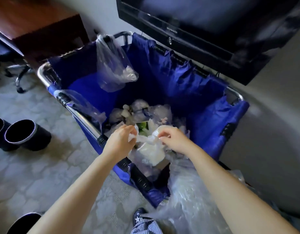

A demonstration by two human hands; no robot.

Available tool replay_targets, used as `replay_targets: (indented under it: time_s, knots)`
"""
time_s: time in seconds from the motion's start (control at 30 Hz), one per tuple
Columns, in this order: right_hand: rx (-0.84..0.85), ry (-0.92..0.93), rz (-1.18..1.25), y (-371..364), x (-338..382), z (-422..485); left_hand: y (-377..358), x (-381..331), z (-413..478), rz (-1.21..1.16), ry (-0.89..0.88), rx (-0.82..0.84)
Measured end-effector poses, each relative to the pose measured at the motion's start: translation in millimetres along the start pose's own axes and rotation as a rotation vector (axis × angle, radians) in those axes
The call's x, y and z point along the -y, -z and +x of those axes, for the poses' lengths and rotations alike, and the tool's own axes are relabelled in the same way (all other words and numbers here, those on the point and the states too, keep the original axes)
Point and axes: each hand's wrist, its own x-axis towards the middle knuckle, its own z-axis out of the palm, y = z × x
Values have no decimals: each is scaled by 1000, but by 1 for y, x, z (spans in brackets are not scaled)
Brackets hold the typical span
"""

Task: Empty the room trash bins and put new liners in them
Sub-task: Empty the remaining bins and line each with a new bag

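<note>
A filled translucent trash bag hangs over the near corner of a blue fabric cart. My left hand and my right hand each pinch a side of the bag's bunched top, close together. White paper shows through the plastic. Several tied trash bags lie at the cart's bottom. Two black bins stand unlined on the carpet at the left. A third black bin shows at the bottom left edge.
A clear bag hangs from the cart's far rail. Loose clear plastic drapes over the cart's near right side. A wall-mounted television hangs above the cart. A wooden desk and a chair base stand at upper left.
</note>
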Motion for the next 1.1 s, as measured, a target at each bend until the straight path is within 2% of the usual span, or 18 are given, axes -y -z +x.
replay_targets:
  time_s: [0.2,0.3,0.53,0.67,0.8,0.93,1.1]
  knots:
    - [204,-226,-45,-37,-15,18,-29,18,36,59,-7,265]
    - [213,-252,-18,-37,-22,14,-39,17,42,187,-15,376]
    - [0,-242,40,-6,-36,-17,-50,-21,39,155,-188,541]
    - [-141,-178,-50,18,-34,-64,-44,-68,24,155,-351,614]
    - [-302,-160,-143,41,-36,-142,-34,-124,-11,197,-543,601]
    - [-418,-223,-199,49,-51,-231,-37,-179,-66,208,-695,614]
    - [-491,-308,-175,34,-83,-349,-66,-239,-156,275,-834,661]
